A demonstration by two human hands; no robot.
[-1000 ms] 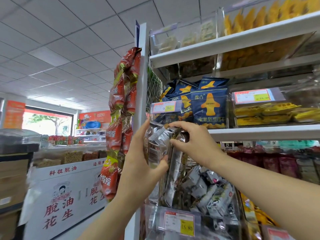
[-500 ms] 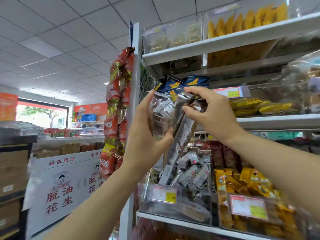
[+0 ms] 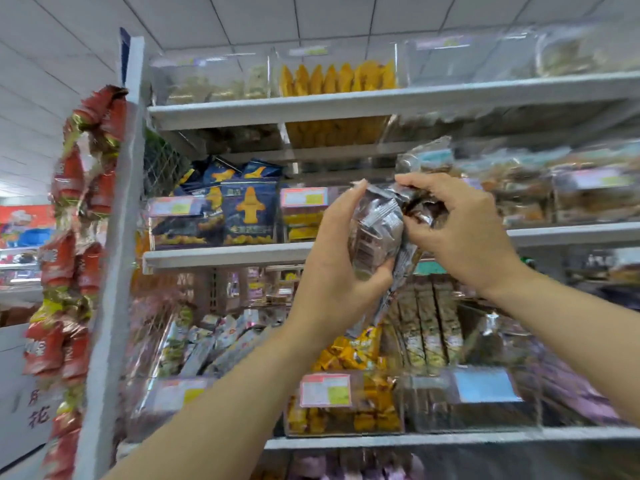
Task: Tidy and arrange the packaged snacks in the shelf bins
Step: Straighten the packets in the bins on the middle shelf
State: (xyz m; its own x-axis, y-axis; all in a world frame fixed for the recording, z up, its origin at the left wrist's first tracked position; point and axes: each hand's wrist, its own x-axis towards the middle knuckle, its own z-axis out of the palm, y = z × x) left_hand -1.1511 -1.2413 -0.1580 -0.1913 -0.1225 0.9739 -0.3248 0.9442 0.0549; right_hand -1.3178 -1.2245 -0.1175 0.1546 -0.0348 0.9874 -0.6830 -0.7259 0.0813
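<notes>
Before the middle shelf board, one of three in view, two hands hold one bundle of silver snack packets; blur hides how many. The left hand wraps its fingers and thumb around the bundle's side. The right hand pinches the crumpled tops with curled fingers. Left of the bundle stand two front-facing blue bags, with more behind. On the board below lie grey packets, orange packets and upright brown bars. One red packet strip hangs beside the post.
</notes>
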